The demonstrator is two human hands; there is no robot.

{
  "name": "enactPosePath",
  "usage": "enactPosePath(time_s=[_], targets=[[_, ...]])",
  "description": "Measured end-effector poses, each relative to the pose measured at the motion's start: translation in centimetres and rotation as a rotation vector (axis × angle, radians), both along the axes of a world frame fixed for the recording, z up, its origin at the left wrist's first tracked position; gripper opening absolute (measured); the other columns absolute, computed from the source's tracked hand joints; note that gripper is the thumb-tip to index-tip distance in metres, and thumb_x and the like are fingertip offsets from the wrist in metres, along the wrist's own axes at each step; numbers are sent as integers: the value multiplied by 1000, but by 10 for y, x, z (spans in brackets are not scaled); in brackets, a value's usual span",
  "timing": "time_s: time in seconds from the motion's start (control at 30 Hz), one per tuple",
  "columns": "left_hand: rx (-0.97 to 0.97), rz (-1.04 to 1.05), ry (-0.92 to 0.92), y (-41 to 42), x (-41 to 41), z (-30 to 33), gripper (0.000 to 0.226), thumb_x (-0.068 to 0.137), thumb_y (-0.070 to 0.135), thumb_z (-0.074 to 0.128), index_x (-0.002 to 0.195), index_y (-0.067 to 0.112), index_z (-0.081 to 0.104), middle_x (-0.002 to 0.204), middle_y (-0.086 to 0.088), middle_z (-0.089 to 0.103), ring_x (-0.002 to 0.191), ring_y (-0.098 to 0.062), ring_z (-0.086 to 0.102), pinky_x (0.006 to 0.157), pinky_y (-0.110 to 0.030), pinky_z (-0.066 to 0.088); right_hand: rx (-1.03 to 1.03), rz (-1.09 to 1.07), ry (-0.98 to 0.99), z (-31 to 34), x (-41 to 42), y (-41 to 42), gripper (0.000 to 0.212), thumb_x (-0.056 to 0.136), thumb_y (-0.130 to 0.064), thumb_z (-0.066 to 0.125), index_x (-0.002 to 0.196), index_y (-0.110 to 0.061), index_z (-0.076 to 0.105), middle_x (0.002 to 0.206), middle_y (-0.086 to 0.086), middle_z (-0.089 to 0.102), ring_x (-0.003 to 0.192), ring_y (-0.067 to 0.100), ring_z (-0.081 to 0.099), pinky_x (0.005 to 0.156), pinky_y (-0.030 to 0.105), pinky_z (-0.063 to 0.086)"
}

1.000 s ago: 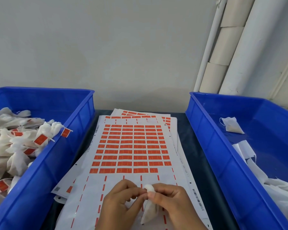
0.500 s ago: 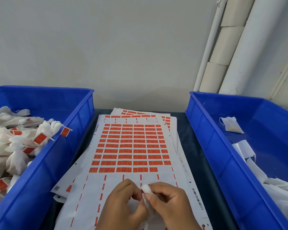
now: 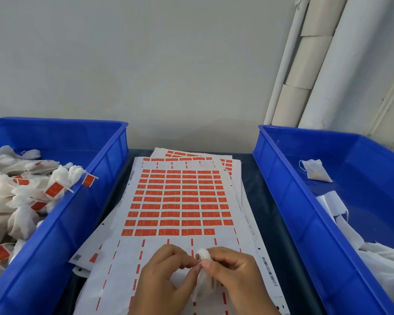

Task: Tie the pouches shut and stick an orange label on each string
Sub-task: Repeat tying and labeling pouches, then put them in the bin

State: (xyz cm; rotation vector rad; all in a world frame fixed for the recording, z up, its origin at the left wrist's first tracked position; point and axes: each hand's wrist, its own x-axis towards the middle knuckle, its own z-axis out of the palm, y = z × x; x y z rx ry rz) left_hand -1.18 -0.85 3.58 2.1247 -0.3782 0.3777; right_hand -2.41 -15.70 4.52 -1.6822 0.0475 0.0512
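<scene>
Near the tabletop's front edge, over the white sheet of orange labels (image 3: 180, 201), the right hand (image 3: 234, 276) grips a small white fabric pouch (image 3: 204, 272) while the left hand (image 3: 166, 280) fingers pinch its thin string (image 3: 199, 261).

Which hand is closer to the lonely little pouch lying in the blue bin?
The right hand. The lone pouch lies in the right bin, up and to the right of both hands; the left hand sits farther off, on the other side.
</scene>
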Motion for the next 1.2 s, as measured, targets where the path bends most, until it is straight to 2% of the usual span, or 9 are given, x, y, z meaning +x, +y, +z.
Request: enactPosePath(time_s=[0.13, 0.37, 0.5, 0.63, 0.77, 0.93, 1.07, 1.17, 1.2], targets=[[20, 8, 175, -3, -2, 4, 29, 76, 17, 73, 66, 34, 53, 76, 19, 55, 77, -9, 55, 69, -7, 42, 25, -49, 18, 1, 0, -1, 10, 84, -17, 70, 85, -24, 77, 88, -11, 75, 87, 5, 67, 71, 14, 51], [-86, 113, 289, -3, 2, 8, 22, 83, 18, 67, 71, 32, 54, 74, 15, 59, 72, -7, 56, 57, -7, 43, 11, -50, 13, 2, 0, -2, 10, 83, -17, 71, 82, -26, 76, 84, -14, 74, 84, 0, 66, 65, 10, 50], [-13, 179, 253, -1, 5, 8, 31, 84, 19, 66, 70, 39, 46, 73, 23, 52, 69, -3, 54, 52, -2, 38, -97, -53, 47, -4, 1, 0, 18, 77, -8, 77, 77, -25, 72, 83, -12, 73, 80, 11, 68, 70, 20, 56], [13, 238, 166, 2, 6, 5, 40, 81, 11, 67, 71, 42, 44, 73, 25, 50, 68, -6, 55, 60, -5, 37, -140, -36, 51, -8, 1, 2, 28, 73, -4, 76, 82, -27, 64, 87, -6, 69, 84, 18, 66, 70, 19, 55], [-41, 373, 121, 7, 10, 5, 34, 80, 11, 68, 71, 37, 48, 68, 17, 56, 63, -8, 56, 57, -10, 37, -136, 30, 91, -3, 0, 2, 34, 77, -6, 71, 97, -31, 61, 89, -13, 67, 90, 12, 64, 66, 9, 49], [-107, 540, 98, 6, 13, 6, 17, 80, 16, 68, 80, 28, 55, 66, 10, 59, 56, -8, 55, 52, -13, 36, -146, 185, 93, 2, -2, 10, 35, 83, -8, 65, 99, -40, 65, 104, -23, 68, 105, 3, 61, 83, 10, 49], [-90, 407, 67, 10, 13, 7, 24, 78, 13, 69, 76, 33, 56, 64, 16, 58, 55, -10, 57, 53, -12, 39, -153, 308, 118, 5, -2, 7, 35, 87, -13, 61, 103, -45, 62, 107, -25, 68, 109, 2, 58, 97, 18, 46], [-76, 288, -43, 12, 9, 11, 29, 74, 18, 66, 72, 43, 50, 63, 21, 56, 58, -10, 61, 49, -7, 41, -54, 375, 120, 9, -3, 5, 17, 86, -39, 63, 102, -41, 66, 108, -20, 70, 113, 0, 57, 104, 22, 38], [-73, 245, -101, 12, 7, 14, 25, 72, 20, 63, 74, 42, 51, 65, 24, 55, 66, -6, 62, 47, -6, 43, 7, 362, 122, 9, -3, 6, 25, 80, -51, 64, 100, -38, 70, 109, -15, 71, 115, 5, 57, 107, 27, 37]])
